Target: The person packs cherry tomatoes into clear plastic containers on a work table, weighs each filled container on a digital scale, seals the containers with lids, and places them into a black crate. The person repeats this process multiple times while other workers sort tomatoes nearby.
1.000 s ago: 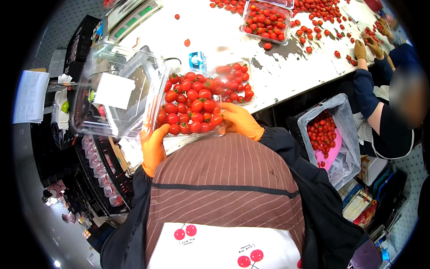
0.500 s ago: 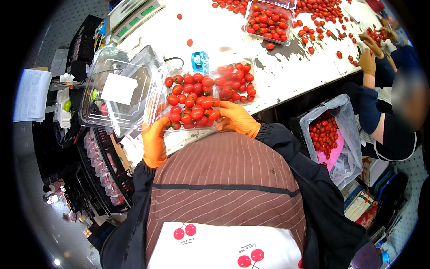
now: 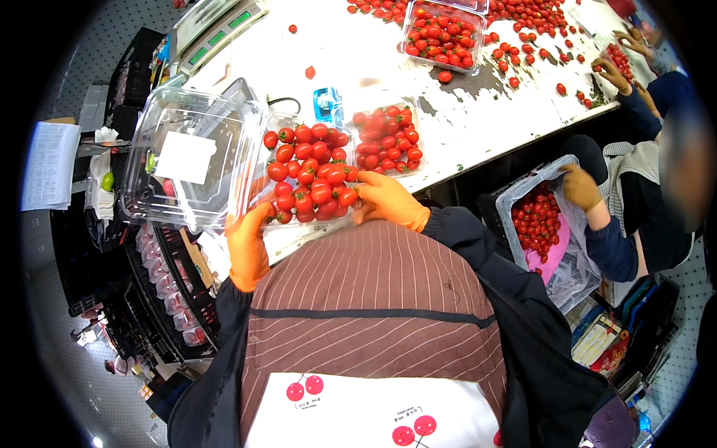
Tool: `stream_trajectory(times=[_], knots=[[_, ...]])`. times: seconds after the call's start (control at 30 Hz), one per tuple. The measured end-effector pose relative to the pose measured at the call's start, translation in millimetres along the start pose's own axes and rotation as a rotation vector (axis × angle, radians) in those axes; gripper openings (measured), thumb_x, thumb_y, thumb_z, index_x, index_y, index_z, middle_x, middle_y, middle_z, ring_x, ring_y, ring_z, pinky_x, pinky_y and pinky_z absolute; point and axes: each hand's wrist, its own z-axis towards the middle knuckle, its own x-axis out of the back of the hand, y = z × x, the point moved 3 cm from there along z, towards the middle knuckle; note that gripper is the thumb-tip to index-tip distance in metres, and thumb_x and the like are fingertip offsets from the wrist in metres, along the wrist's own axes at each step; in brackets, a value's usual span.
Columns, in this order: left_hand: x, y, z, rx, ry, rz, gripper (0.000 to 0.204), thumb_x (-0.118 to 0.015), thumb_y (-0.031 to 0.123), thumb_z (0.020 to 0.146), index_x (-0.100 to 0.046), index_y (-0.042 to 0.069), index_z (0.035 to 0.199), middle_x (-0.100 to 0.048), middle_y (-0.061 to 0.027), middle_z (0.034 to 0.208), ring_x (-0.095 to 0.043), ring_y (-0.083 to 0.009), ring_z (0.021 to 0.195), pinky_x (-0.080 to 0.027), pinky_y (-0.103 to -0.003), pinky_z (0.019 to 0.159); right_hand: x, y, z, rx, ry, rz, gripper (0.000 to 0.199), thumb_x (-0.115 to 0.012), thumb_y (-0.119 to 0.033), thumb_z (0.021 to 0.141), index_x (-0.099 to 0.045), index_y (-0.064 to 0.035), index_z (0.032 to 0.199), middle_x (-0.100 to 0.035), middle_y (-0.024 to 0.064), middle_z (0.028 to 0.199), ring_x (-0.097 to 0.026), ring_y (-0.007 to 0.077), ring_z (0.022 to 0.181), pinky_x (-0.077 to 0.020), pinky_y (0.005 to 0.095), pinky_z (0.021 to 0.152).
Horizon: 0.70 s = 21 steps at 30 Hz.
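Note:
Both my orange-gloved hands grip a clear plastic clamshell box (image 3: pixel 278 119) heaped with cherry tomatoes (image 3: pixel 312 173), over the table's near edge. My left hand (image 3: pixel 248 250) has its thumb at the front left corner, beside the hinge. On the front right corner are the curled fingers of my right hand (image 3: pixel 392 201). The box's lid (image 3: pixel 142 168) hangs open to the left, with a white square label (image 3: pixel 186 157) on it. Just right of this box, a second clear box (image 3: pixel 420 142) of cherry tomatoes rests on the table.
A blue packet (image 3: pixel 327 105) lies behind the boxes. Scales (image 3: pixel 216 37) stand far left. Farther back are another filled box (image 3: pixel 442 45) and many loose tomatoes (image 3: pixel 526 15). A lined crate (image 3: pixel 504 216) of tomatoes sits at right, where a co-worker's gloved hand (image 3: pixel 581 187) reaches in.
The box in my hands has shifted slightly left, uncovering more of the second box. A co-worker's gloved hand has come over the crate at right.

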Motion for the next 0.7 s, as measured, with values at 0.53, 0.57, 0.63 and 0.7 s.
stream_trajectory(times=[0.53, 0.57, 0.63, 0.7], knots=[[12, -3, 11, -0.02, 0.037, 0.065, 0.054, -0.047, 0.005, 0.083, -0.032, 0.002, 0.135, -0.045, -0.0206, 0.124, -0.055, -0.0298, 0.106, -0.048, -0.035, 0.085, -4, 3, 4, -0.008, 0.039, -0.006, 0.042, -0.046, -0.015, 0.09, -0.037, -0.0016, 0.129, -0.057, 0.0111, 0.082, -0.064, 0.0224, 0.068, -0.0552, 0.0345, 0.065], [12, -2, 10, -0.016, 0.04, 0.068, 0.054, -0.047, 0.005, 0.083, -0.032, 0.002, 0.135, -0.045, -0.0206, 0.124, -0.055, -0.0296, 0.106, -0.048, -0.035, 0.084, -4, 3, 3, -0.021, 0.026, -0.03, 0.043, -0.046, -0.015, 0.091, -0.037, -0.0018, 0.13, -0.057, 0.0116, 0.085, -0.064, 0.0229, 0.072, -0.055, 0.0349, 0.069], [12, 0, 9, -0.011, 0.047, 0.073, 0.055, -0.047, 0.006, 0.083, -0.032, 0.002, 0.135, -0.045, -0.0204, 0.124, -0.055, -0.0293, 0.106, -0.048, -0.035, 0.084, -5, 4, 3, -0.024, 0.002, -0.021, 0.044, -0.046, -0.016, 0.091, -0.036, -0.002, 0.131, -0.056, 0.0121, 0.088, -0.064, 0.0228, 0.074, -0.0547, 0.0347, 0.07], [13, 1, 9, -0.007, 0.05, 0.076, 0.055, -0.048, 0.006, 0.083, -0.032, 0.002, 0.135, -0.045, -0.0204, 0.124, -0.055, -0.0291, 0.105, -0.048, -0.035, 0.084, -6, 5, 4, -0.02, -0.017, -0.018, 0.045, -0.046, -0.016, 0.091, -0.035, -0.0022, 0.132, -0.056, 0.0123, 0.091, -0.064, 0.0226, 0.075, -0.0543, 0.0344, 0.072]])
